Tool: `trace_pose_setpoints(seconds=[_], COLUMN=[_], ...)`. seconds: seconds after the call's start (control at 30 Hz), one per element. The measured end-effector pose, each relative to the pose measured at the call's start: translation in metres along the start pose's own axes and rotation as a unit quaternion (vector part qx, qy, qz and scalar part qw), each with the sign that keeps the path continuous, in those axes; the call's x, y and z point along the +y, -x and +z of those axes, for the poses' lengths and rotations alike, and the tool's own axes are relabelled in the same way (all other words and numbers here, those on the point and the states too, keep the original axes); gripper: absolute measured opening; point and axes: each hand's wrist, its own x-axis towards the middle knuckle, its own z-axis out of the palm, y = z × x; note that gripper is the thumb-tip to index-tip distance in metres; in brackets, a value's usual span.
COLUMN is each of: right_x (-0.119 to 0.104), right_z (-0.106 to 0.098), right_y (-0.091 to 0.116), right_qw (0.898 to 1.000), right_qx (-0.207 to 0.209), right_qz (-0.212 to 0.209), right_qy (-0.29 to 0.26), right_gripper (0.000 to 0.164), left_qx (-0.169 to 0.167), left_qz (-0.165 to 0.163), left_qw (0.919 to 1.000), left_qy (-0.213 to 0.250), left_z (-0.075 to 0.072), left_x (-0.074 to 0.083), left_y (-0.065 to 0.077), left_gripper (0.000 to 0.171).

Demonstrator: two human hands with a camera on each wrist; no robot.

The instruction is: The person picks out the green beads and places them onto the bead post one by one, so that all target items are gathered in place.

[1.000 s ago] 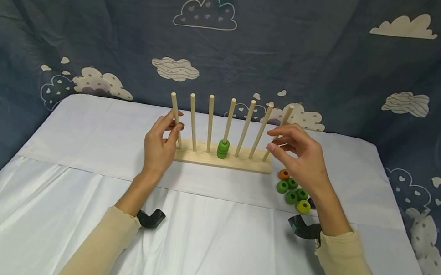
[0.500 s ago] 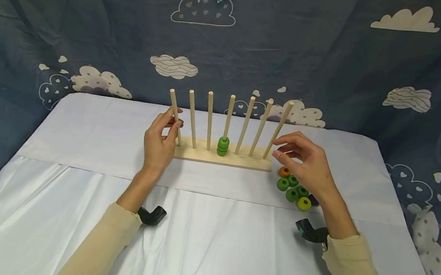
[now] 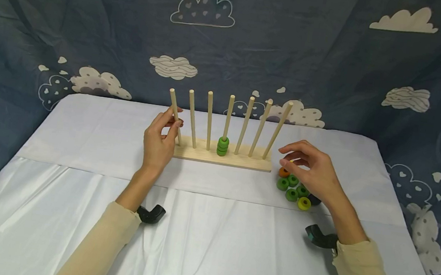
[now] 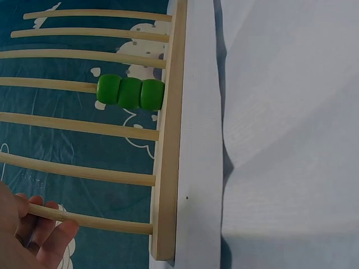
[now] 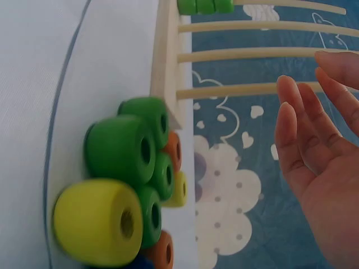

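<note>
A pale wooden peg rack (image 3: 242, 161) with several upright pegs stands on the white cloth. Three green beads (image 3: 222, 147) are stacked on its middle peg. My left hand (image 3: 159, 143) pinches the leftmost peg (image 4: 112, 223) between thumb and fingers. To the right of the rack, my right hand (image 3: 310, 170) hovers with loosely bent fingers and nothing in its grasp. Below it lies a cluster of loose beads, including green ones (image 3: 291, 195), a yellow one (image 3: 304, 203) and an orange one (image 3: 284, 172). The hand partly hides this cluster in the head view.
A white cloth (image 3: 208, 237) covers the table. Behind it hangs a dark blue curtain (image 3: 297, 50) printed with clouds. Black wrist mounts (image 3: 152, 214) project inward from both cuffs.
My right hand has moved right and slightly down, away from the rightmost peg to above the loose beads. The left hand keeps hold of its peg. The green stack is unchanged.
</note>
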Motion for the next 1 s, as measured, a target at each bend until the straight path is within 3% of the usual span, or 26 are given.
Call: trace_pose_setpoints(seconds=[0.53, 1.0], right_x=[0.021, 0.027], right_z=[-0.005, -0.003], right_y=[0.01, 0.019], right_qw=[1.0, 0.999], right_qx=[-0.019, -0.036], right_qz=[0.008, 0.03], right_qy=[0.012, 0.028], right_gripper=[0.021, 0.024], left_qx=[-0.008, -0.011], left_qz=[-0.021, -0.017], left_qw=[0.9997, 0.9997], left_qy=[0.008, 0.012], left_z=[-0.002, -0.005], left_x=[0.002, 0.004], left_y=[-0.001, -0.002], left_gripper=[0.031, 0.032])
